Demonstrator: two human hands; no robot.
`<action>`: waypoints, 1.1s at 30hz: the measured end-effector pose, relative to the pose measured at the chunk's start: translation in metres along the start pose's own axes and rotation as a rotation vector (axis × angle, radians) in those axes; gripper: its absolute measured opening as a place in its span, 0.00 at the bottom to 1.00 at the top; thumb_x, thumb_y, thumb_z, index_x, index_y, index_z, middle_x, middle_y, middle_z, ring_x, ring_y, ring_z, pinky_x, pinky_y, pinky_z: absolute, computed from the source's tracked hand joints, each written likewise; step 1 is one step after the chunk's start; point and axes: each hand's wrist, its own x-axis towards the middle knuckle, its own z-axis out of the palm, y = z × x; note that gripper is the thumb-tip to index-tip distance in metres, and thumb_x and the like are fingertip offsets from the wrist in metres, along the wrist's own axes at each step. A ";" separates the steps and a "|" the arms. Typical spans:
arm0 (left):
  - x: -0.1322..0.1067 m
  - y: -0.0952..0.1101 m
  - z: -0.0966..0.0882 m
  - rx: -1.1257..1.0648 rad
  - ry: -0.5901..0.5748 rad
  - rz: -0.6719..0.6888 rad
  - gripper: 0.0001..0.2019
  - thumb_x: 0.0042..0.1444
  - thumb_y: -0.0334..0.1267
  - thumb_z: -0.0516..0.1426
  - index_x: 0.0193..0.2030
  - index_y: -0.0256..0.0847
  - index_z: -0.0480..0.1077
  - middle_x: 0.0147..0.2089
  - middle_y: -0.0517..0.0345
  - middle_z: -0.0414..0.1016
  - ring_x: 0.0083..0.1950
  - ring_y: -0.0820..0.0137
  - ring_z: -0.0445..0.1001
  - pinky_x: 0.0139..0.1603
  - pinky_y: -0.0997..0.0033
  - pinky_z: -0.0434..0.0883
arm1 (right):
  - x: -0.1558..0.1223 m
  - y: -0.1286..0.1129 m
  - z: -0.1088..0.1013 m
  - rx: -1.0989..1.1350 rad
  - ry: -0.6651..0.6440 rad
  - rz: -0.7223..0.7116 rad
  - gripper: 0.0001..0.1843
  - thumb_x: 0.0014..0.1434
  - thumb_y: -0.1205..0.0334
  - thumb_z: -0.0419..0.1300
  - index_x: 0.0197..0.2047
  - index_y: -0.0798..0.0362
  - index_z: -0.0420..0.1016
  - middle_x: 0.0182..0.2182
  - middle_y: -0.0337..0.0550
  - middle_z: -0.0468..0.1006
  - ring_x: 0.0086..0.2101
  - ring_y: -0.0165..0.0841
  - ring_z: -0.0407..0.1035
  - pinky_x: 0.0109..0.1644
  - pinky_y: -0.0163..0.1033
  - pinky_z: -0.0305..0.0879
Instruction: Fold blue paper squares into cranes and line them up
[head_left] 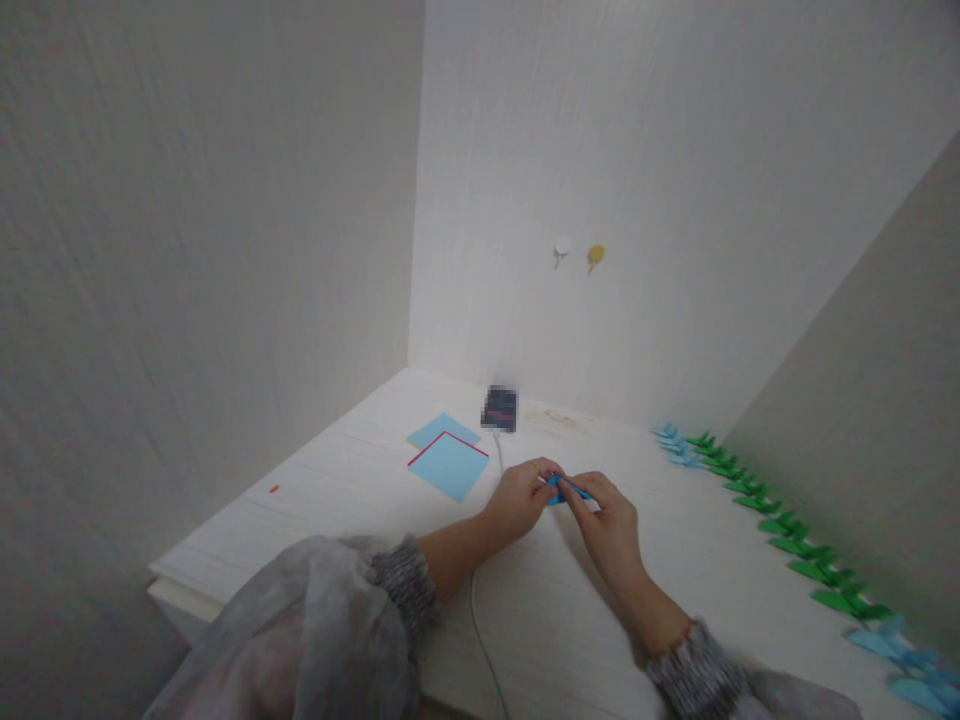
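Both the left hand [519,497] and the right hand [607,517], nearly closed, pinch one folded blue paper [555,497].

Probably a craft corner in a home, not certain: a white tabletop [360,440] beside pale walls [637,130], square paper sheets [450,468], rows of folded paper figures [780,527] and small wall hooks [596,254].

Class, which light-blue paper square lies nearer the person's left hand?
The front light-blue paper square, with red along two edges; the back one shows no red and lies farther off.
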 end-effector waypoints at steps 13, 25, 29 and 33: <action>0.002 -0.004 0.004 -0.048 -0.025 -0.033 0.09 0.46 0.32 0.51 0.35 0.36 0.66 0.29 0.59 0.68 0.27 0.77 0.65 0.28 0.79 0.62 | 0.000 0.003 -0.002 -0.054 0.061 -0.073 0.10 0.50 0.58 0.54 0.25 0.53 0.73 0.24 0.42 0.72 0.28 0.32 0.66 0.35 0.39 0.61; 0.004 -0.017 0.007 -0.257 0.000 -0.113 0.15 0.44 0.36 0.55 0.42 0.37 0.65 0.34 0.57 0.65 0.25 0.80 0.64 0.26 0.80 0.62 | 0.000 0.000 -0.009 0.058 0.052 -0.023 0.08 0.50 0.59 0.54 0.31 0.53 0.72 0.27 0.42 0.71 0.29 0.32 0.65 0.36 0.39 0.62; 0.004 -0.016 0.008 -0.275 -0.032 -0.145 0.13 0.42 0.35 0.56 0.37 0.35 0.66 0.31 0.57 0.67 0.25 0.80 0.63 0.24 0.82 0.61 | 0.000 0.000 -0.008 0.107 0.042 -0.003 0.08 0.51 0.60 0.54 0.31 0.53 0.72 0.27 0.42 0.71 0.30 0.32 0.65 0.35 0.39 0.62; 0.003 -0.013 0.008 -0.300 -0.048 -0.190 0.11 0.41 0.34 0.56 0.35 0.34 0.65 0.24 0.62 0.65 0.21 0.81 0.61 0.21 0.82 0.58 | 0.001 -0.004 -0.009 0.182 0.007 -0.016 0.08 0.51 0.62 0.54 0.32 0.52 0.72 0.28 0.42 0.71 0.31 0.32 0.66 0.36 0.38 0.63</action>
